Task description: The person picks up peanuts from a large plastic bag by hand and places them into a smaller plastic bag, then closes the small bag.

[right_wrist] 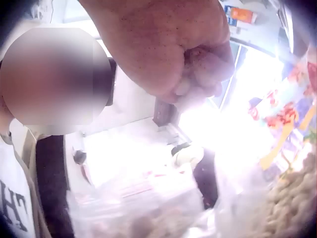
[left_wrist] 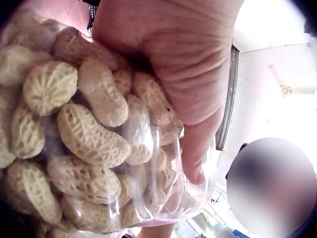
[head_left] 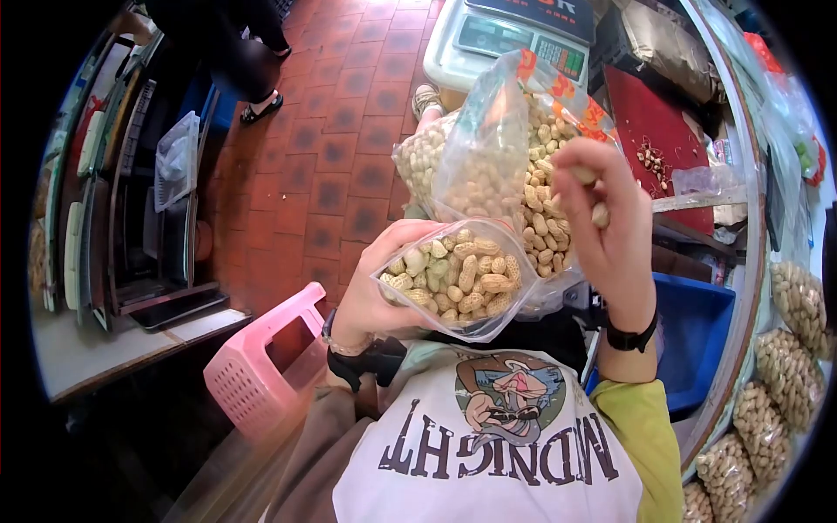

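My left hand (head_left: 384, 288) grips the side of a clear plastic bag (head_left: 508, 324), its squarish mouth facing up. Unshelled peanuts (head_left: 466, 275) fill it nearly to the rim. In the left wrist view, the thumb (left_wrist: 198, 144) lies along the plastic, with peanuts (left_wrist: 91, 136) pressed against it from inside. My right hand (head_left: 602, 218) is raised over a larger plastic bag (head_left: 479, 139) of peanuts, fingers curled around a few peanuts (head_left: 600, 215). The right wrist view shows the curled fingers (right_wrist: 208, 74) from the side, glare washing out what lies below.
A digital scale (head_left: 514, 39) stands beyond the large bag. To the right are a blue bin (head_left: 693, 336), a red board (head_left: 645, 113) with scraps, and several filled peanut bags (head_left: 758, 427). A pink plastic stool (head_left: 253, 375) stands at left. Another person's legs (head_left: 248, 65) are farther off on the tiles.
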`<state>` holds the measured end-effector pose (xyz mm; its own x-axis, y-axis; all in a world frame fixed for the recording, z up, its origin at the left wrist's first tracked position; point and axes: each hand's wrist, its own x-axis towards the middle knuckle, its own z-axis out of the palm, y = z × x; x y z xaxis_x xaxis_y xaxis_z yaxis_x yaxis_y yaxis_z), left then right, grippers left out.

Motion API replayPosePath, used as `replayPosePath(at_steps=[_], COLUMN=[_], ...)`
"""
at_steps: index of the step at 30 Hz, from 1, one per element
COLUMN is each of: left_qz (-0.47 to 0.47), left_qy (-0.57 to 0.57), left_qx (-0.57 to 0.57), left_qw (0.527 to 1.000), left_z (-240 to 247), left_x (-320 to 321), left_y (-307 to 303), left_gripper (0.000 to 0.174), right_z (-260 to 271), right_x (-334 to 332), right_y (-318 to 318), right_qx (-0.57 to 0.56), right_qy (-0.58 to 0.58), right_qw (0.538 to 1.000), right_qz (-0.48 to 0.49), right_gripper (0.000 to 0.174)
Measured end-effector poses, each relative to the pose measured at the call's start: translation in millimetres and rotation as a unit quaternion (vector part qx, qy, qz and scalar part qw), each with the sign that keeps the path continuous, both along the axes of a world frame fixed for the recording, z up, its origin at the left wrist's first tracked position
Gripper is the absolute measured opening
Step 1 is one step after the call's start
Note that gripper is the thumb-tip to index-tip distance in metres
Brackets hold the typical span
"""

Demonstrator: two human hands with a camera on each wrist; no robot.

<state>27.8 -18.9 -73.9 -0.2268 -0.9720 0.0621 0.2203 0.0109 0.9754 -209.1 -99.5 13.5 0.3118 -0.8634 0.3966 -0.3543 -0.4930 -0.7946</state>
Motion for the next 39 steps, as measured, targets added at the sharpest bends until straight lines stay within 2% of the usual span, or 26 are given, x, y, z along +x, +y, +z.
replayPosePath(at_steps=[2, 3, 4, 6, 8, 10, 11, 13, 14, 15, 16, 19, 23, 25, 26, 28, 29, 30, 32, 33, 36, 37, 39], left_qz=[-0.002, -0.003, -0.004, -0.02, -0.017, -0.015, -0.018, -0.024, -0.014, -0.004, -0.008, -0.005, -0.002, 0.0, 0.004, 0.0, 0.019, 0.019, 0.017, 0.018, 0.044, 0.045, 0.053], left_qy=[-0.004, -0.01, -0.01, -0.035, -0.034, -0.032, -0.033, -0.034, -0.013, 0.009, 0.01, -0.03, -0.011, -0.04, -0.036, -0.077, -0.085, -0.077, -0.174, -0.172, -0.142, -0.142, -0.077], left_qx=[0.007, 0.013, 0.014, -0.015, -0.013, -0.008, -0.011, -0.015, 0.017, 0.049, 0.046, -0.034, -0.009, -0.046, -0.045, -0.067, -0.09, -0.09, -0.193, -0.194, -0.181, -0.182, -0.157], left_qw=[1.0, 1.0, 1.0, 0.999, 0.999, 0.999, 0.999, 0.999, 1.0, 0.999, 0.999, 0.999, 1.0, 0.998, 0.998, 0.995, 0.992, 0.993, 0.965, 0.966, 0.972, 0.972, 0.983], left_z=[1, 1, 0, -4, -3, -4, -6, -5, -2, 1, 1, -1, 3, 3, 4, 5, 1, -2, -6, -6, -5, -6, -7], left_x=[0, 1, 2, 4, 3, 3, 4, 2, 0, -1, -2, -1, 1, 1, 2, 4, 3, 6, 14, 14, 14, 13, 12], left_y=[0, 0, 0, -1, -2, -1, -2, -1, 1, 2, 1, -1, 1, -1, -2, -3, -4, -6, -11, -10, -7, -6, -3], left_gripper=[0.087, 0.087, 0.087, 0.099, 0.099, 0.098, 0.098, 0.098, 0.09, 0.083, 0.083, 0.083, 0.082, 0.079, 0.079, 0.075, 0.07, 0.07, 0.066, 0.066, 0.052, 0.052, 0.039], right_z=[-4, -4, -8, -17, -16, -5, 0, 7, 8, 10, 12, -10, -17, -11, -7, 8, 16, 17, 18, 16, 13, 14, 14], right_x=[-10, -15, -19, -23, -23, -12, -8, 2, 9, 17, 25, 46, 50, 44, 40, 26, 18, 10, -6, -14, -27, -29, -29], right_y=[-11, -16, -15, -10, -6, -1, 4, 15, 21, 27, 31, 41, 39, 35, 33, 28, 26, 24, 19, 16, 12, 14, 21], right_qx=[-0.03, -0.071, -0.07, -0.014, -0.019, -0.028, -0.026, -0.076, -0.076, -0.073, -0.07, -0.109, -0.136, -0.082, -0.082, -0.054, -0.07, -0.069, -0.085, -0.086, -0.087, -0.067, -0.016], right_qy=[0.076, 0.171, 0.171, 0.289, 0.287, 0.197, 0.196, 0.163, 0.163, 0.202, 0.241, 0.301, 0.302, 0.21, 0.213, 0.135, 0.134, 0.142, 0.202, 0.204, 0.242, 0.231, 0.199], right_qw=[0.996, 0.983, 0.983, 0.957, 0.957, 0.98, 0.98, 0.982, 0.982, 0.972, 0.958, 0.943, 0.938, 0.967, 0.966, 0.986, 0.987, 0.986, 0.973, 0.972, 0.961, 0.969, 0.978], right_qz=[-0.026, -0.008, -0.009, -0.026, -0.024, -0.026, -0.027, 0.057, 0.054, 0.099, 0.142, 0.092, 0.105, 0.12, 0.124, 0.086, 0.051, 0.051, -0.077, -0.077, -0.103, -0.047, 0.067], right_gripper=[0.02, 0.024, 0.024, 0.028, 0.03, 0.022, 0.022, 0.022, 0.022, 0.02, 0.019, 0.018, 0.021, 0.019, 0.019, 0.02, 0.025, 0.025, 0.032, 0.032, 0.036, 0.037, 0.041])
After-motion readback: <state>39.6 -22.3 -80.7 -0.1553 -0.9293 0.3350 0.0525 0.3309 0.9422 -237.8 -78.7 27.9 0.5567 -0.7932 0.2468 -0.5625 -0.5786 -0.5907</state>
